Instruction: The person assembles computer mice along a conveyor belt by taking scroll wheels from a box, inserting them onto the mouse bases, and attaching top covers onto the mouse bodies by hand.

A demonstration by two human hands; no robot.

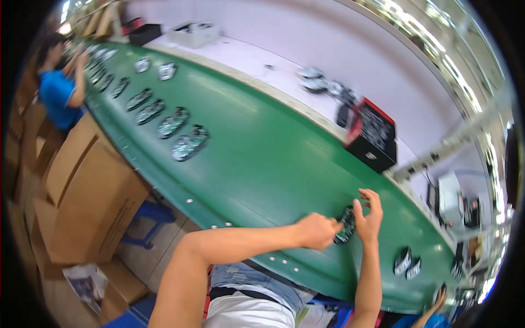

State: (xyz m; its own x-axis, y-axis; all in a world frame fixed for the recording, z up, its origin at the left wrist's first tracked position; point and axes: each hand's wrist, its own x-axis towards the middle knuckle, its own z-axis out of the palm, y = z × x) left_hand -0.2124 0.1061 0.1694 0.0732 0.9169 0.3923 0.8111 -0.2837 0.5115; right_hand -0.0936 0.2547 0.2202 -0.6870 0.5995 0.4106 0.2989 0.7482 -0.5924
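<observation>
A dark slipper (345, 225) with a green and silver mottled surface rests on the green conveyor belt (257, 147) in front of me. At its left edge is my left hand (318, 230), its fingers curled closed; what they hold, if anything, is hidden. My right hand (372, 216) stands along the slipper's right side, thumb and fingers apart, holding nothing. Farther left, several similar slippers (190, 143) lie in a slanting row. To the right is a pair of black and white slippers (403, 261).
A black and red box (372, 136) full of dark things stands at the belt's far edge, near a grey pile (322, 82) on the white shelf. Cardboard boxes (93, 191) and a blue stool (147, 221) are at left. A person in blue (57, 90) works at far left; another person's hand (439, 300) shows lower right.
</observation>
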